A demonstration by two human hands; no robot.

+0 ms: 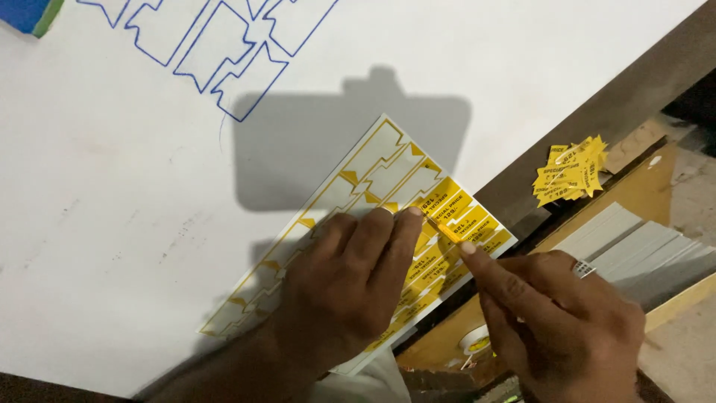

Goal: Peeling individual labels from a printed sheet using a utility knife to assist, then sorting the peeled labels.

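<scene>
A sheet of yellow peel-off labels (350,190) lies tilted on a white board (134,224); much of it shows bare white backing where labels are gone. My left hand (350,287) lies flat on the sheet, fingertips pressing near the remaining yellow labels. My right hand (563,321), a ring on one finger, pinches the edge of one yellow label (446,230) between forefinger and thumb, lifting it off the sheet.
A pile of loose yellow labels (570,173) rests on the brown ledge at the right. Grey slats (634,250) lie beside it. Blue outlines (224,45) are drawn on the board at the top. A tape roll (475,342) sits below the board's edge.
</scene>
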